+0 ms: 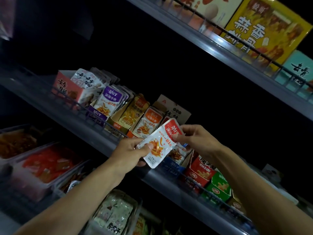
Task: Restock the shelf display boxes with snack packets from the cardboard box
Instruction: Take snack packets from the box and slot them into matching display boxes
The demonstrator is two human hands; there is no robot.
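Pinching one red-topped packet (160,143) between left hand (130,151) and right hand (194,138) before the shelf's display boxes (145,122); misaimed, it could slip into the neighbouring orange box.

Two bare forearms reached up from the lower edge of the view, with no sleeve, cuff, watch or band showing anywhere along them. The left hand (131,150) was ungloved; a small glint near one finger might have been a ring, though it was too small to tell. The right hand (194,138) was likewise ungloved, with short, plain nails on the thumb and fingers and nothing worn at the wrist.
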